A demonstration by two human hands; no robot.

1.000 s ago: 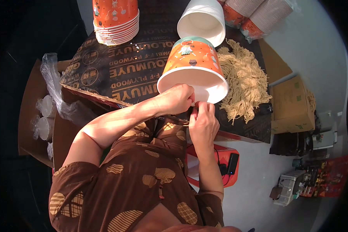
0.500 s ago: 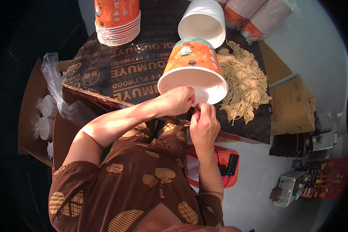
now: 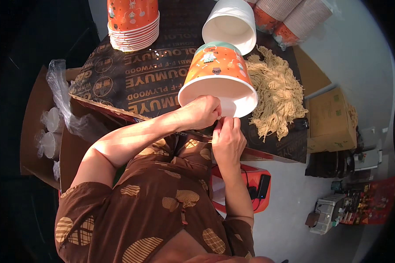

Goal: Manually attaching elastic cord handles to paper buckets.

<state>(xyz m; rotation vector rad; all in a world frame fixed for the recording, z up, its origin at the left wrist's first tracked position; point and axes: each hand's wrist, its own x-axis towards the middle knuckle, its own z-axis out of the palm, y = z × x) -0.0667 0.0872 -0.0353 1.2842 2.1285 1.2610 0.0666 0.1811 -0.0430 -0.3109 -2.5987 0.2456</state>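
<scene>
An orange patterned paper bucket (image 3: 218,65) lies tipped on the black plywood table, its white open mouth facing me. At the lower edge of its rim my left hand (image 3: 202,111) is closed, fingers curled in toward the palm. My right hand (image 3: 229,139) sits just below and to the right, thumb and fingers pinched together close to the left fingertips. Something small and pale shows between the two hands, too small to name. Right of the bucket lies a heap of cream knotted cords (image 3: 276,92). Behind the bucket a plain white tub (image 3: 230,26) lies on its side.
A stack of orange paper buckets (image 3: 134,22) stands at the back left. More wrapped bucket stacks (image 3: 303,22) lie at the back right. An open carton (image 3: 39,144) with plastic-wrapped tubs is at the left; another cardboard box (image 3: 331,120) stands right. A red stool (image 3: 261,175) is below the table edge.
My right hand has shifted slightly left, nearer the left fingertips. The orange bucket has moved a little left; my left hand is nearly still.
</scene>
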